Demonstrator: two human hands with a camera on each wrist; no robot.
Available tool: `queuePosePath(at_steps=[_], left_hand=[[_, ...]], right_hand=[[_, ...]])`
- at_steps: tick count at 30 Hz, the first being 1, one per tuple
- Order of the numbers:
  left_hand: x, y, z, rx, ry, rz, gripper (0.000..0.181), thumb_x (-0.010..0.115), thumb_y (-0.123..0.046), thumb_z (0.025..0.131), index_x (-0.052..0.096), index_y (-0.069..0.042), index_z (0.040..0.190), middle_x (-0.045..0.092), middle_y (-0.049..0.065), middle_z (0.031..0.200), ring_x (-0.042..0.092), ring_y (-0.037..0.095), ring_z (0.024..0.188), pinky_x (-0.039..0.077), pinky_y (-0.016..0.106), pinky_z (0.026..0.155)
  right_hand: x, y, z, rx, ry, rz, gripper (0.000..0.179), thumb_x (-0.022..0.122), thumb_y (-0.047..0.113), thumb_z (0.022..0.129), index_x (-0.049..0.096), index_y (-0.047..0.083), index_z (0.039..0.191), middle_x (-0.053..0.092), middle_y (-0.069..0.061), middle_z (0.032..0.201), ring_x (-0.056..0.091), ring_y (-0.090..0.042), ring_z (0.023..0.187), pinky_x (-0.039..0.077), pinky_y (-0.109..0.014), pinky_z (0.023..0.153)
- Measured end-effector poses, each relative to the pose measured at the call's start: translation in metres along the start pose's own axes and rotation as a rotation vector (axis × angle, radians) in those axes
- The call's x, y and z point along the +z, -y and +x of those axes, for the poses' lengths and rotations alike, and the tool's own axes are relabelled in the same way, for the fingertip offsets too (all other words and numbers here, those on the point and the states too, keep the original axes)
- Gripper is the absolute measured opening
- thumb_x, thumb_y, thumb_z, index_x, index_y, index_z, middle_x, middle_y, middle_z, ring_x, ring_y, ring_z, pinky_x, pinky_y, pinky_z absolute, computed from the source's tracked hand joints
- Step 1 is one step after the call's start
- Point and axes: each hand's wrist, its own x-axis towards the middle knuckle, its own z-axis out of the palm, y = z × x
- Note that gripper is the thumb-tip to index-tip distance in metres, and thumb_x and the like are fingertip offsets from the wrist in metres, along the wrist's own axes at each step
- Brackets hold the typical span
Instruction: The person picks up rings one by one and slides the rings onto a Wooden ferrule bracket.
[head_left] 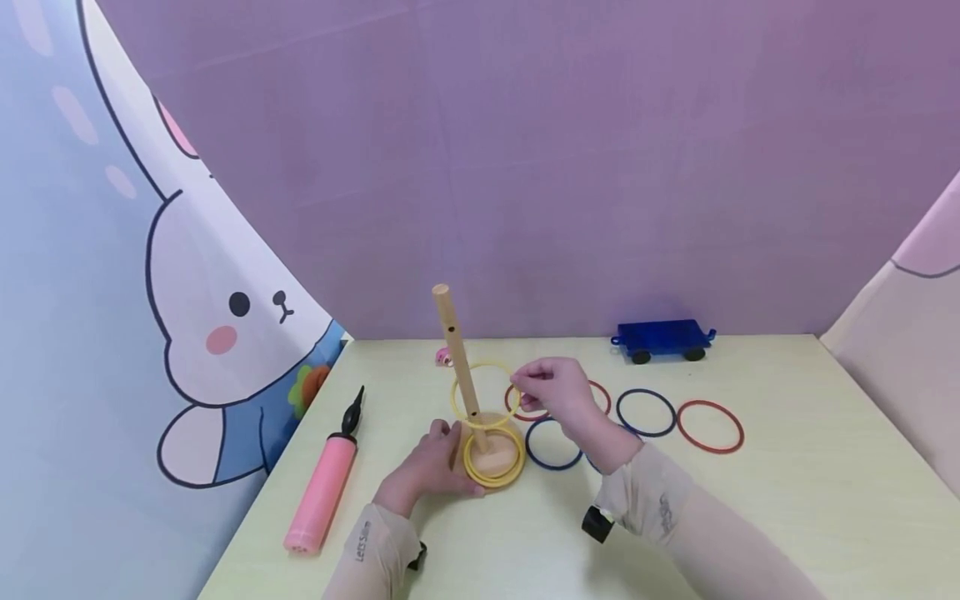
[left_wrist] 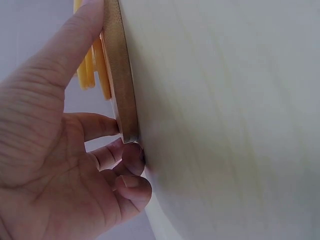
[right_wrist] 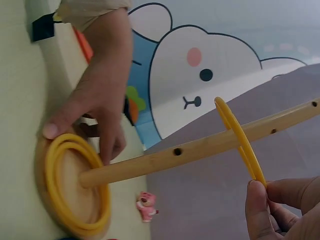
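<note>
A wooden post [head_left: 459,350] rises from a round wooden base [left_wrist: 121,75], leaning slightly left in the head view. My left hand [head_left: 429,463] grips the edge of this base, thumb on one side and fingers on the other. My right hand [head_left: 561,390] pinches a yellow ring [right_wrist: 245,145] between thumb and fingers. In the right wrist view the ring encircles the post partway up, well above the base. More yellow rings [right_wrist: 51,167] lie around the foot of the post. Their far side is partly hidden by the post in the head view.
Blue rings [head_left: 647,390] and red rings [head_left: 710,452] lie to the right, some partly behind my right hand. A pink hand pump [head_left: 322,496] lies at the left. Toward the back are a blue wheeled cart [head_left: 663,337] and a small pink figure [right_wrist: 146,206].
</note>
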Motion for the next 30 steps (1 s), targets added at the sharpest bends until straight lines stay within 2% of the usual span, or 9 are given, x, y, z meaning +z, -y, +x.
queuePosePath(at_steps=[4, 7, 12, 22, 30], left_hand=[[-0.001, -0.001, 0.000, -0.001, -0.007, -0.013, 0.114, 0.086, -0.059, 0.060, 0.037, -0.008, 0.150, 0.040, 0.013, 0.124, 0.046, 0.028, 0.108, 0.045, 0.048, 0.093], [-0.001, -0.002, -0.001, -0.002, -0.010, -0.012, 0.113, 0.086, -0.058, 0.061, 0.038, -0.009, 0.150, 0.040, 0.013, 0.125, 0.046, 0.029, 0.108, 0.045, 0.048, 0.093], [-0.002, -0.003, -0.001, -0.011, -0.002, -0.018, 0.116, 0.087, -0.057, 0.061, 0.033, -0.009, 0.152, 0.039, 0.016, 0.130, 0.046, 0.031, 0.112, 0.044, 0.050, 0.095], [-0.001, -0.003, -0.001, -0.013, 0.003, -0.019, 0.120, 0.086, -0.058, 0.061, 0.030, -0.003, 0.152, 0.038, 0.016, 0.130, 0.045, 0.031, 0.113, 0.044, 0.050, 0.096], [-0.003, -0.005, -0.002, -0.017, 0.004, -0.018, 0.120, 0.086, -0.058, 0.062, 0.029, -0.003, 0.152, 0.037, 0.018, 0.133, 0.044, 0.034, 0.116, 0.042, 0.051, 0.098]], right_hand=[[0.003, -0.022, 0.001, 0.017, -0.007, -0.008, 0.011, 0.070, 0.003, 0.088, 0.071, -0.006, 0.096, 0.069, -0.011, 0.079, 0.064, -0.016, 0.060, 0.058, -0.038, 0.067], [0.004, -0.037, 0.003, 0.024, -0.015, -0.027, 0.010, 0.070, 0.003, 0.088, 0.071, -0.005, 0.093, 0.068, -0.011, 0.078, 0.063, -0.016, 0.060, 0.058, -0.036, 0.065], [0.006, -0.058, 0.002, 0.041, -0.024, -0.066, 0.007, 0.070, 0.002, 0.088, 0.071, -0.004, 0.092, 0.068, -0.020, 0.083, 0.062, -0.016, 0.060, 0.058, -0.034, 0.062], [0.012, -0.086, -0.001, 0.072, -0.019, -0.075, 0.007, 0.068, -0.002, 0.087, 0.070, -0.007, 0.091, 0.068, -0.024, 0.082, 0.062, -0.016, 0.057, 0.057, -0.033, 0.059], [0.013, -0.100, -0.001, 0.090, -0.034, -0.101, 0.006, 0.070, -0.002, 0.085, 0.071, -0.006, 0.090, 0.069, -0.018, 0.080, 0.063, -0.017, 0.058, 0.058, -0.036, 0.061]])
